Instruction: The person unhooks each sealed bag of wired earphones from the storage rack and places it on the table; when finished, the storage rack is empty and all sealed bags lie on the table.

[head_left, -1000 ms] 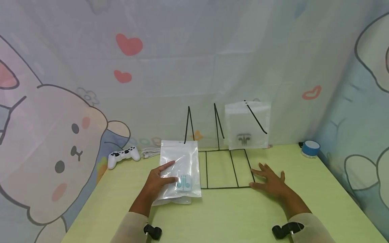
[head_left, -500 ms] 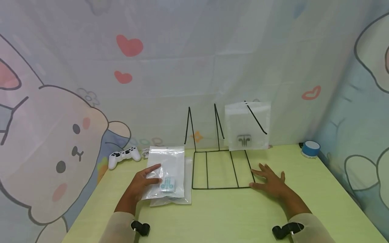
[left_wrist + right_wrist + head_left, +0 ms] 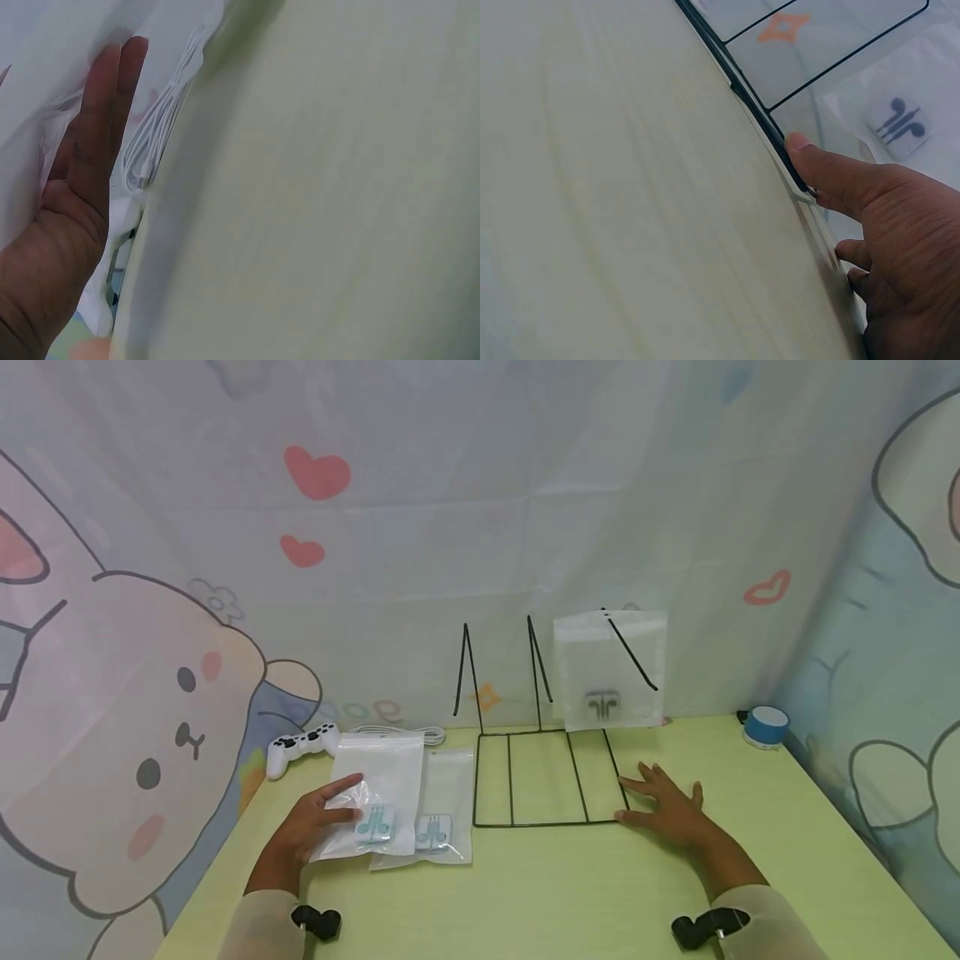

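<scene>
My left hand (image 3: 307, 822) pinches a white zip-lock bag (image 3: 386, 777) at its left side, thumb in front and fingers behind. Low inside the bag shows a small earphone case (image 3: 374, 823) with a teal earphone print. Partly beneath it, a second zip-lock bag (image 3: 453, 785) with a similar case (image 3: 434, 832) lies on the table. A black wire display rack (image 3: 547, 824) stands to the right, its upright hooks at the back. On its right hook hangs a third bag (image 3: 577, 652). My right hand (image 3: 667, 807) touches the rack's right side with thumb and index finger, other fingers spread.
A white game controller (image 3: 303, 747) lies at the table's back left, beside a coiled white cable (image 3: 431, 736). At the back right sits a blue roll of tape (image 3: 767, 727). A printed cloth (image 3: 420, 552) hangs behind the table (image 3: 540, 893).
My left hand has drawn the zip-lock bag off the rack's left area, leftward and toward me, uncovering more of the second bag and the cable. The right hand stays at the rack.
</scene>
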The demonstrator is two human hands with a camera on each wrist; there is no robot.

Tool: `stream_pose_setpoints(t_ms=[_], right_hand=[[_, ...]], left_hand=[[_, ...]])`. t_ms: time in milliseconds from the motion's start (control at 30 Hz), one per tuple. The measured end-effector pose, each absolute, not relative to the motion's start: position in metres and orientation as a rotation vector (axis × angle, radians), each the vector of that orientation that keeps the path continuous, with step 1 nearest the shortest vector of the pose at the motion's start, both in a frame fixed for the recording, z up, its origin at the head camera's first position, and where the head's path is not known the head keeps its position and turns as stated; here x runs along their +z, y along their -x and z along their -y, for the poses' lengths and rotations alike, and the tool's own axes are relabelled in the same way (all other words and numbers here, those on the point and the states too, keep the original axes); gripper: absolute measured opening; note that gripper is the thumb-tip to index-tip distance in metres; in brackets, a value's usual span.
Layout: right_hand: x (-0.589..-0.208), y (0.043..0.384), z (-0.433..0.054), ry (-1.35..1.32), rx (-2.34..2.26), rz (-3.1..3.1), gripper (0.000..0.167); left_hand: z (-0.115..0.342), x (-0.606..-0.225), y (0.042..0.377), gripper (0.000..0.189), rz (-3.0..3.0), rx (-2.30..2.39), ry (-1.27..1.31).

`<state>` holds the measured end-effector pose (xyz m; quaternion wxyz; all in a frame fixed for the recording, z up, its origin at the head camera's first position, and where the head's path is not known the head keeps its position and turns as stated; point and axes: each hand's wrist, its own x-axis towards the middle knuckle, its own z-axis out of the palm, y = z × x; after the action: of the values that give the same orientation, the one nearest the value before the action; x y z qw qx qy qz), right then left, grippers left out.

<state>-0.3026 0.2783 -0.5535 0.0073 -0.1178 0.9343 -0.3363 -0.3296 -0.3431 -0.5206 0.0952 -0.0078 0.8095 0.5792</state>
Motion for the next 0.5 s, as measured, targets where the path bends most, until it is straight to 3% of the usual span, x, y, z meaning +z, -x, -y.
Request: stream_pose_setpoints(t_ms=[500], right_hand=[[-0.555, 0.303, -0.28, 0.359, -1.053, -2.919, 0.078]], left_hand=[[0.369, -0.528, 0.321, 0.08, -2.405, 1.645, 0.024]])
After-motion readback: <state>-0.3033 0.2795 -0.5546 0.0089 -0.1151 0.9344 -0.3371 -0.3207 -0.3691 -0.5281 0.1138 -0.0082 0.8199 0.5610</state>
